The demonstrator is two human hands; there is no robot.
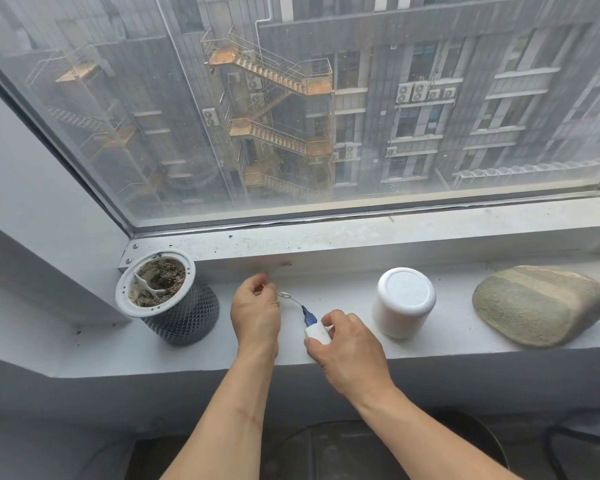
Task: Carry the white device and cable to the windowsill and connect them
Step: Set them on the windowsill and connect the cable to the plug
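A small white device (317,332) rests low over the windowsill (413,344), pinched in my right hand (343,344). A blue plug (307,315) sits in the device's far end, and a thin pale cable (291,299) curves from it to the left. My left hand (255,315) pinches that cable, where it forms a small loop beside the fingertips. Both hands hover over the middle of the sill, close together. The rest of the cable is hidden under my left hand.
A dark mesh pot with a white rim and dry soil (168,299) stands to the left. A white cylindrical container (404,301) and a large grey stone (541,304) lie to the right. The window frame ledge (361,237) runs behind.
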